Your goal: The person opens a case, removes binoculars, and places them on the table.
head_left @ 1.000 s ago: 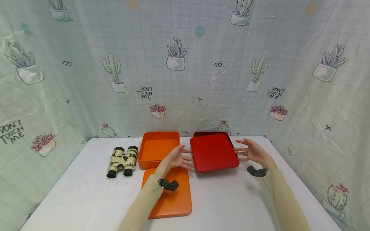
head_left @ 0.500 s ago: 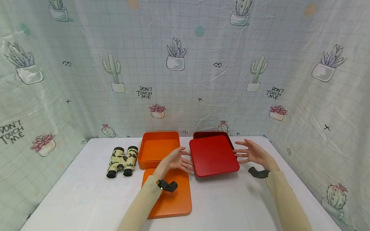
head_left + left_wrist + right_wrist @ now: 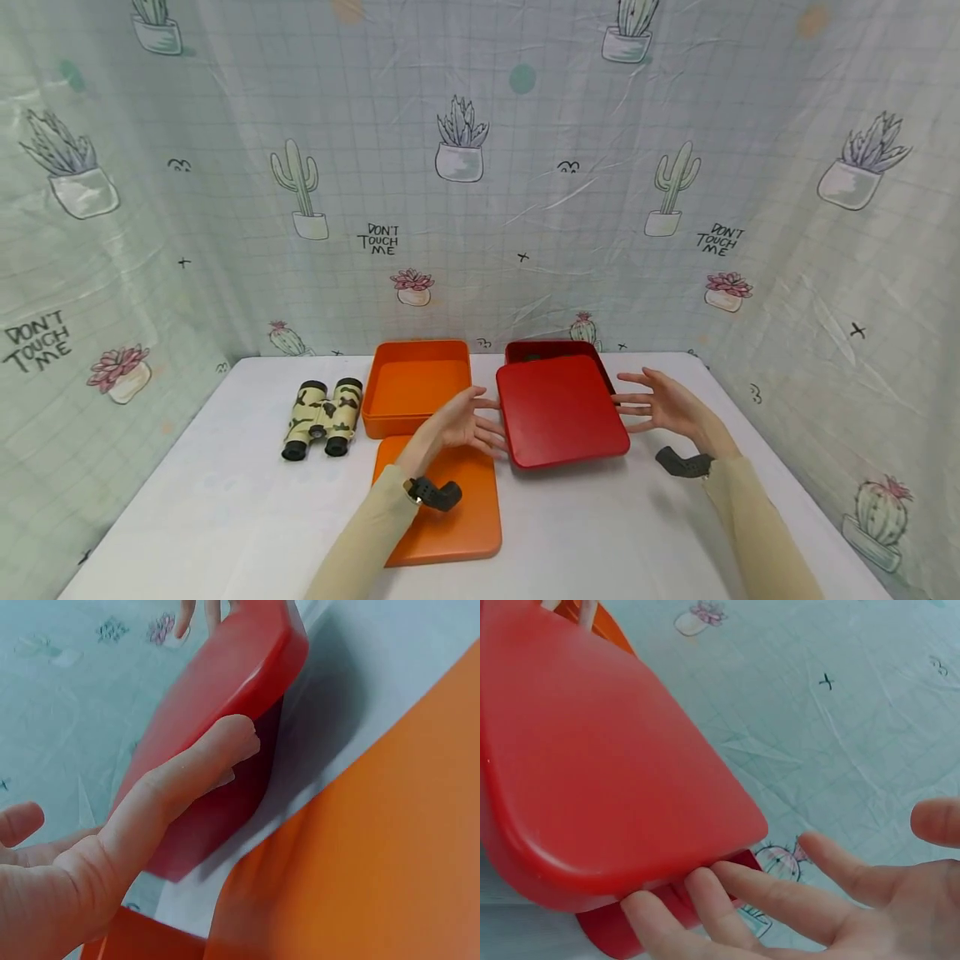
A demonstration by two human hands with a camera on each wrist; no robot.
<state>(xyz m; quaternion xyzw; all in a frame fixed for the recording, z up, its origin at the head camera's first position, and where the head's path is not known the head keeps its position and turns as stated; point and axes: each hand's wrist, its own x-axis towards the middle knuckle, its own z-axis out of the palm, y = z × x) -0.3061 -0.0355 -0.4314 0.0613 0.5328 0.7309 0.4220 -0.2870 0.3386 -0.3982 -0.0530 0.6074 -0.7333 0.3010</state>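
Red lid (image 3: pixel 562 412) was held aslant by the red box (image 3: pixel 558 348)

The left hand (image 3: pixel 459 423) was at the lid's left edge, its fingers stretched out and spread, with tips touching the rim but not wrapped round it. The right hand (image 3: pixel 663 404) faced it across the lid, likewise spread wide: three fingertips met the rim from below, while the thumb stood clear. Between them the lid was tilted and raised off the counter (image 3: pixel 225 500), top face showing, hiding the front of the red box; whether the two touched could not be told. To the left stood an orange box (image 3: pixel 420 379), uncovered, and in front of it an orange lid (image 3: pixel 472 517) lay flat, partly behind the left sleeve (image 3: pixel 367 533). Camouflage-patterned binoculars (image 3: pixel 325 414) lay just beside the orange box. A cloth (image 3: pixel 487 208) printed with potted plants hung behind everything
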